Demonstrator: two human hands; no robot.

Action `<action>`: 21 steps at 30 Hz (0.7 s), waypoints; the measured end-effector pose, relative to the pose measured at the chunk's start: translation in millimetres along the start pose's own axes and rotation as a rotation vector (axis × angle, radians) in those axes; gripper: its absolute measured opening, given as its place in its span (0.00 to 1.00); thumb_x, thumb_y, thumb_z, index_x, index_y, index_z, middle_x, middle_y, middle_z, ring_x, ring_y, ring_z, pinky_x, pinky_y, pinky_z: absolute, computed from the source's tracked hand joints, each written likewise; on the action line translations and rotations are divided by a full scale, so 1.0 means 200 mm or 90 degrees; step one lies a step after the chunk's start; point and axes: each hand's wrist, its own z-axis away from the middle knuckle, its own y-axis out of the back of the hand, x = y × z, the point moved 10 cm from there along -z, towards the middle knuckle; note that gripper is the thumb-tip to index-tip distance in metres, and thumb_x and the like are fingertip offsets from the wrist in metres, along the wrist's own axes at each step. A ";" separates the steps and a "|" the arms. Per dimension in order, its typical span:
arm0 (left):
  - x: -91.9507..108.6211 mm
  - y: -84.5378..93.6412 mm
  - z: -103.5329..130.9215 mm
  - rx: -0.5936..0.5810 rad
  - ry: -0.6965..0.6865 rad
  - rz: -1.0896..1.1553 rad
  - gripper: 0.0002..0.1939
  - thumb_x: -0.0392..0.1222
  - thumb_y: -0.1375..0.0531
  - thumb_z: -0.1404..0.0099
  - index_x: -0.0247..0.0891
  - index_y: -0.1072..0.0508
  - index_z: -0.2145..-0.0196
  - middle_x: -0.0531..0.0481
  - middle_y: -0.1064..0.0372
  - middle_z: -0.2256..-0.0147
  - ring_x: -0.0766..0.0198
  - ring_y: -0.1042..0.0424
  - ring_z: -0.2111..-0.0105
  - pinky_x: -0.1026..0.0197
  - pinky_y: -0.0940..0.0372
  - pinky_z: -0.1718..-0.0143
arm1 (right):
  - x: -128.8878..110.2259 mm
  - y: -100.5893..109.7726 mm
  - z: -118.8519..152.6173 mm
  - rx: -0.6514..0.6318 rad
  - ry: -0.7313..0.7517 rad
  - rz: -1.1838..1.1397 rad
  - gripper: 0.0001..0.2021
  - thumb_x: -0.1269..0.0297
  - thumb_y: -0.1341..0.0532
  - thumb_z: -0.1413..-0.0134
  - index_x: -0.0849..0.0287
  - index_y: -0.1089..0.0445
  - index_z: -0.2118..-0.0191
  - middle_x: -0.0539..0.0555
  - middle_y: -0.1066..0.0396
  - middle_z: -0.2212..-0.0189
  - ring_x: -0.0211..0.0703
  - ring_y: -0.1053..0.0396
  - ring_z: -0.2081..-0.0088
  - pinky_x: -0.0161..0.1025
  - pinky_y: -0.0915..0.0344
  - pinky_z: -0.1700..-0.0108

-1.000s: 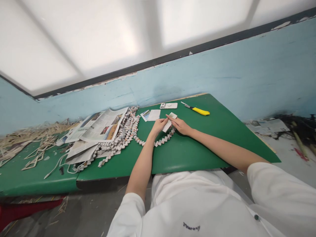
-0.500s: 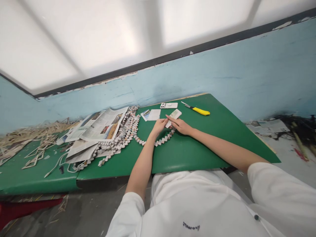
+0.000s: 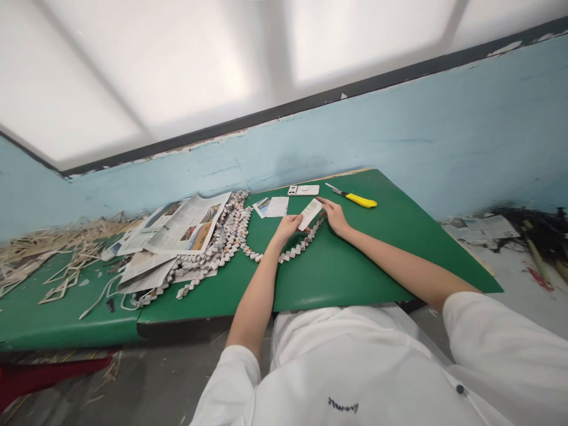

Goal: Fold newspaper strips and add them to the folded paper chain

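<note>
A folded strip of pale newspaper (image 3: 310, 213) slants between my hands above the green table. My left hand (image 3: 289, 228) pinches its lower left end, thumb on top. At the upper right end, my right hand (image 3: 336, 218) has its fingers closed around the paper's edge; the fingertips are partly hidden. Just below the strip runs a zigzag chain of folded paper (image 3: 290, 254), curving left along the table and ending near my right hand.
Newspaper sheets (image 3: 189, 225) lie over a heap of folded paper chains (image 3: 235, 231) at left. Behind my hands are small paper pieces (image 3: 278, 206), a white phone (image 3: 307, 190) and a yellow-handled knife (image 3: 360, 200). White cables (image 3: 103, 294) and thin strips (image 3: 71, 266) lie farther left.
My right hand has shifted right, from across the middle of the paper strip to its far end. More of the strip's face now shows. My left hand keeps its hold.
</note>
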 end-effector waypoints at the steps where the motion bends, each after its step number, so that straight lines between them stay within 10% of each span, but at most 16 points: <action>1: 0.00 0.01 0.00 0.012 0.008 0.015 0.24 0.60 0.37 0.36 0.31 0.22 0.66 0.40 0.23 0.75 0.56 0.23 0.73 0.55 0.29 0.62 | 0.02 0.00 -0.01 -0.002 -0.013 -0.020 0.24 0.57 0.42 0.42 0.58 0.25 0.43 0.59 0.23 0.48 0.55 0.26 0.53 0.46 0.25 0.60; 6: -0.02 0.05 0.00 0.043 0.052 0.096 0.15 0.51 0.38 0.35 0.36 0.26 0.71 0.49 0.32 0.83 0.56 0.26 0.77 0.56 0.30 0.67 | -0.12 -0.07 0.04 -0.082 0.089 -0.009 0.34 0.66 0.38 0.51 0.56 0.35 0.35 0.61 0.28 0.43 0.53 0.26 0.51 0.45 0.26 0.57; 10: -0.03 0.04 -0.01 0.022 0.069 0.130 0.13 0.45 0.39 0.37 0.37 0.30 0.77 0.52 0.36 0.84 0.63 0.33 0.82 0.59 0.32 0.71 | -0.24 -0.13 0.11 -0.122 0.164 0.046 0.22 0.62 0.34 0.48 0.54 0.28 0.45 0.59 0.31 0.40 0.54 0.29 0.46 0.46 0.28 0.51; 21: -0.03 0.09 0.00 0.097 0.059 0.075 0.24 0.57 0.49 0.29 0.35 0.23 0.62 0.42 0.23 0.72 0.60 0.26 0.76 0.59 0.31 0.69 | -0.09 -0.04 0.04 -0.031 0.014 -0.046 0.20 0.45 0.29 0.52 0.57 0.30 0.68 0.50 0.27 0.74 0.41 0.32 0.73 0.39 0.33 0.69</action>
